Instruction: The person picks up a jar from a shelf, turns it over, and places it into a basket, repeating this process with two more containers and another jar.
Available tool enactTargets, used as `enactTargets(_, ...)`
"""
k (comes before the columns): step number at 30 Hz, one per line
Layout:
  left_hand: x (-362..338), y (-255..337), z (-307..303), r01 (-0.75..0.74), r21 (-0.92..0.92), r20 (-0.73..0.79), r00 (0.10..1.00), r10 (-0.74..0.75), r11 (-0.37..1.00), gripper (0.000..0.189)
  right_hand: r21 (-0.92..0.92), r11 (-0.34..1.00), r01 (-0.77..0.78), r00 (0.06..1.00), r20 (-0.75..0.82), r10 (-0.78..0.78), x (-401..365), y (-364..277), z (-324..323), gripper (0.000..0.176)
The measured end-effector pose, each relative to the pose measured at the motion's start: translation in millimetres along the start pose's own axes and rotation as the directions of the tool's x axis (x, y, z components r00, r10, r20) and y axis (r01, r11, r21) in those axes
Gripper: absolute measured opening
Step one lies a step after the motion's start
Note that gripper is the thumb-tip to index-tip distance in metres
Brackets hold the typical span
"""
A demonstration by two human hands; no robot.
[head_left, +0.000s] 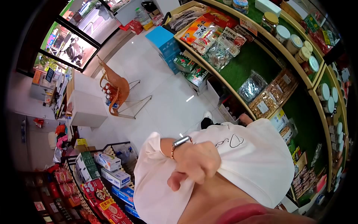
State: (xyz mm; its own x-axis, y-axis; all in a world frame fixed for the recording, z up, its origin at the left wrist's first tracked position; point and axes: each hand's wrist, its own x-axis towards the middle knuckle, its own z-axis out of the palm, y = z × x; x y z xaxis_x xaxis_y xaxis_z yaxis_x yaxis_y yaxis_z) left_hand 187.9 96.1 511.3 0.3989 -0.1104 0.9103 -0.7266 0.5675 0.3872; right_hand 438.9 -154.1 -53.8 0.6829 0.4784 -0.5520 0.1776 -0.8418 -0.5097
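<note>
My left hand (197, 160), wearing a watch (181, 141) and a beaded bracelet, is raised to my neck. Its fingers are curled in at the collar of my white T-shirt (257, 153), and the cloth is drawn up around them. Beyond the shirt, only a small part of my right hand (245, 119) shows, low beside the wooden display shelf (231, 84). The shirt hides most of that arm, and its fingers are too small to make out.
Packaged snacks (220, 48) and jars (282, 33) line the curved shelves on the right. Blue cartons (162, 41) stand at the shelf end. A wicker chair (118, 84) is on the tiled floor, near a white counter (87, 106). Boxed goods (108, 160) fill the lower left.
</note>
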Motion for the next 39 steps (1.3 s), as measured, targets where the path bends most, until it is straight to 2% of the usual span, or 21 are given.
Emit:
enactTargets(1, 4, -3, -18, 0.012, 0.015, 0.029, 1.0, -0.013, 1.0, 0.055, -0.106, 0.986, 0.13, 0.991, 0.04, -0.126, 30, -13, -3, 0.022)
enactTargets(3, 15, -14, -56, 0.019, 0.033, 0.104, 0.994, -0.023, 0.999, 0.046, 0.179, 0.982, 0.058, 0.998, 0.007, -0.06, 56, -66, -30, 0.026)
enactTargets(4, 21, -19, -72, 0.005, 0.08, 0.135, 0.991, -0.016, 0.997, 0.047, 0.185, 0.974, 0.134, 0.991, -0.046, -0.127, 67, -89, -51, 0.029)
enactTargets(5, 25, -20, -85, 0.007, 0.136, 0.13, 0.991, -0.025, 0.991, 0.055, 0.193, 0.959, 0.208, 0.977, -0.095, -0.193, 75, -105, -67, 0.031)
enactTargets(7, 41, -18, -125, -0.004, 0.257, 0.165, 0.986, -0.039, 0.966, 0.071, 0.24, 0.948, 0.21, 0.972, -0.154, -0.177, 99, -134, -106, 0.039)
enactTargets(10, 68, -30, -175, 0.029, 0.224, 0.13, 0.99, -0.06, 0.974, 0.07, 0.302, 0.931, 0.206, 0.962, -0.235, -0.137, 71, -181, -172, 0.04)
enactTargets(12, 86, -40, -203, 0.06, 0.154, 0.247, 0.964, -0.097, 0.986, 0.062, 0.358, 0.913, 0.195, 0.959, -0.265, -0.101, 68, -198, -195, 0.038)
enactTargets(15, 93, -81, -228, 0.044, -0.1, 0.317, 0.948, -0.01, 0.994, 0.049, 0.44, 0.863, 0.247, 0.936, -0.337, -0.097, 77, -225, -217, 0.036)
enactTargets(17, 100, -102, -263, 0.229, -0.173, 0.498, 0.859, -0.115, 0.958, 0.047, 0.521, 0.759, 0.39, 0.888, -0.43, -0.161, 88, -245, -223, 0.034)
enactTargets(19, 110, -131, -304, 0.294, -0.154, 0.359, 0.906, -0.224, 0.943, 0.043, 0.575, 0.686, 0.447, 0.88, -0.419, -0.223, 100, -265, -233, 0.033)
enactTargets(20, 110, -152, -335, 0.275, -0.018, 0.288, 0.922, -0.259, 0.961, 0.044, 0.59, 0.645, 0.486, 0.865, -0.428, -0.261, 110, -278, -247, 0.033)
enactTargets(21, 116, -170, -360, 0.314, 0.053, 0.165, 0.934, -0.318, 0.948, 0.044, 0.531, 0.66, 0.531, 0.833, -0.47, -0.291, 101, -307, -270, 0.032)
enactTargets(22, 123, -188, -385, 0.366, 0.112, 0.038, 0.927, -0.372, 0.924, 0.044, 0.469, 0.674, 0.571, 0.798, -0.511, -0.32, 92, -337, -295, 0.031)
enactTargets(23, 131, -202, -404, 0.474, 0.085, -0.14, 0.876, -0.461, 0.876, 0.043, 0.528, 0.714, 0.461, 0.873, -0.415, -0.257, 105, -349, -309, 0.03)
enactTargets(25, 146, -237, -463, 0.505, 0.209, -0.232, 0.857, -0.459, 0.837, 0.038, 0.542, 0.608, 0.58, 0.803, -0.508, -0.313, 128, -381, -338, 0.03)
enactTargets(27, 153, -276, -530, 0.601, 0.267, -0.293, 0.795, -0.53, 0.754, 0.034, 0.512, 0.534, 0.672, 0.726, -0.595, -0.343, 149, -417, -383, 0.029)
enactTargets(29, 167, -310, -588, 0.627, 0.417, -0.342, 0.779, -0.526, 0.658, 0.035, 0.477, 0.496, 0.725, 0.669, -0.661, -0.342, 156, -457, -427, 0.027)
enactTargets(32, 189, -369, -666, 0.536, 0.604, -0.349, 0.843, -0.409, 0.59, 0.041, 0.339, 0.553, 0.761, 0.58, -0.738, -0.345, 184, -495, -486, 0.029)
enactTargets(35, 218, -428, -728, 0.53, 0.682, -0.379, 0.845, -0.377, 0.504, 0.066, 0.008, 0.673, 0.739, 0.361, -0.848, -0.387, 240, -507, -532, 0.033)
enactTargets(38, 250, -485, -768, 0.576, 0.736, -0.457, 0.81, -0.367, 0.356, 0.086, 0.114, 0.707, 0.698, 0.397, -0.884, -0.249, 290, -508, -569, 0.04)
enactTargets(39, 254, -510, -788, 0.503, 0.783, -0.403, 0.858, -0.318, 0.366, 0.099, 0.16, 0.7, 0.696, 0.393, -0.901, -0.185, 301, -510, -574, 0.043)
